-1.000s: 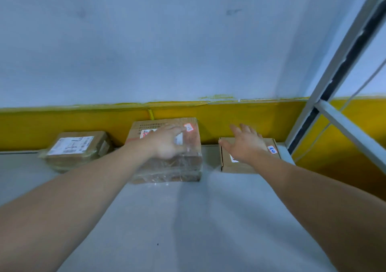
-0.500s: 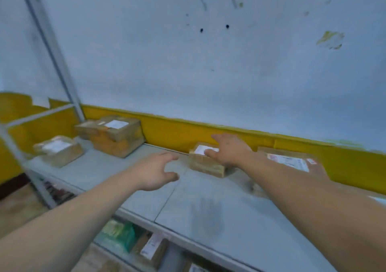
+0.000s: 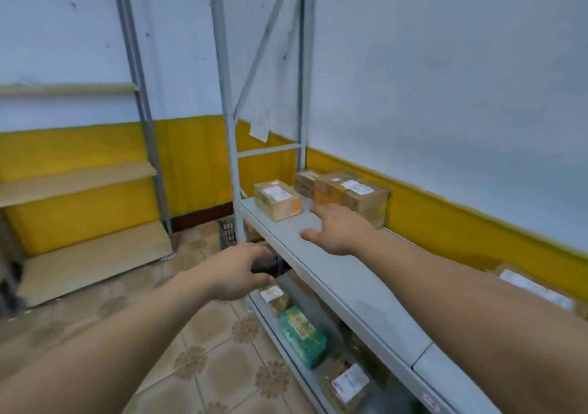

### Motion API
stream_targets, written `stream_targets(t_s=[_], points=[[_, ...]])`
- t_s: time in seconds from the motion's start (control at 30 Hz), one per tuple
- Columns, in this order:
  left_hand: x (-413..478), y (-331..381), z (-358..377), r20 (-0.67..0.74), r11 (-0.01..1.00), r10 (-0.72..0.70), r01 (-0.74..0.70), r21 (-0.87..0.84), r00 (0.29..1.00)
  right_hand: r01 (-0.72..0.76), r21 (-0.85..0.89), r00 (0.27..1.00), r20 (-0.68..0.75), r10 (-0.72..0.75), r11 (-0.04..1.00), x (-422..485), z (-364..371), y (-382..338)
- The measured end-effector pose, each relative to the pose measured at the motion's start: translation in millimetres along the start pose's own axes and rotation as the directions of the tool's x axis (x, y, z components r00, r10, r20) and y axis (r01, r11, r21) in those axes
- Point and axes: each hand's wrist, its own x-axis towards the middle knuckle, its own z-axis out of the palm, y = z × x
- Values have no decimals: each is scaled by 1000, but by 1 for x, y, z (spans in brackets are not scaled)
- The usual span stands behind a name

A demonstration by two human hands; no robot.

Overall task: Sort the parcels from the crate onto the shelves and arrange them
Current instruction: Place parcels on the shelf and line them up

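Wall (image 3: 445,95): showing white over a yellow band (image 3: 461,232).
Floor (image 3: 203,366): showing beige tiles with flower patterns.
Paper sheet (image 3: 259,127): hanging at the corner.

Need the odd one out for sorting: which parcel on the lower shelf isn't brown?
The green patterned parcel, midway along. The parcel beyond it and the parcel nearer the camera are both brown with white labels.

A white-and-yellow painted wall (image 3: 63,47) is rising over a tan tile floor (image 3: 203,366) (flower shapes), and a wooden-board rack (image 3: 76,181) is standing left.
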Motion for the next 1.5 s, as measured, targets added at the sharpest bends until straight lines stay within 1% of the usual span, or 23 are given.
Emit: stream_targets(t_s=[0.17, 0.23, 0.33, 0.47, 0.6, 0.73, 0.97, 1.1, 1.17, 1.3, 1.4, 1.5], points=[[32, -53, -4, 24, 992, -127, 128, -20, 992, 52, 26, 997, 64, -54, 998, 74, 20, -23], [51, -72, -9, 21, 987, -155, 155, -48, 988, 65, 38, 996, 64, -68, 997, 110, 26, -30], [79, -100, -20, 5, 976, -201, 201, -90, 980, 99, 12, 992, 72, -99, 995, 164, 30, -42], [107, -146, -31, 2, 963, -239, 237, -126, 971, 114, 5, 990, 85, -114, 993, 224, 38, -68], [132, -204, -36, 26, 954, -266, 267, -135, 964, 135, 19, 980, 144, -136, 991, 273, 52, -102], [168, -276, -46, 25, 960, -248, 249, -128, 969, 146, 10, 979, 142, -146, 989, 338, 70, -143], [227, -423, -78, 90, 970, -211, 220, -103, 973, 64, 4, 980, 187, -64, 998, 453, 92, -237], [256, -493, -105, 105, 982, -186, 188, -4, 977, 34, 20, 974, 223, -37, 999, 504, 95, -279], [275, -521, -115, 109, 986, -169, 167, 31, 980, 25, 15, 974, 225, -28, 1000, 530, 96, -293], [322, -567, -126, 132, 989, -146, 146, 15, 980, -3, 13, 966, 259, 0, 1000, 591, 109, -310], [367, -602, -127, 150, 988, -146, 151, -18, 978, -34, 23, 955, 295, 26, 999, 637, 131, -316], [412, -636, -130, 179, 992, -126, 128, -2, 976, -42, 48, 952, 306, 25, 998, 686, 162, -319]])
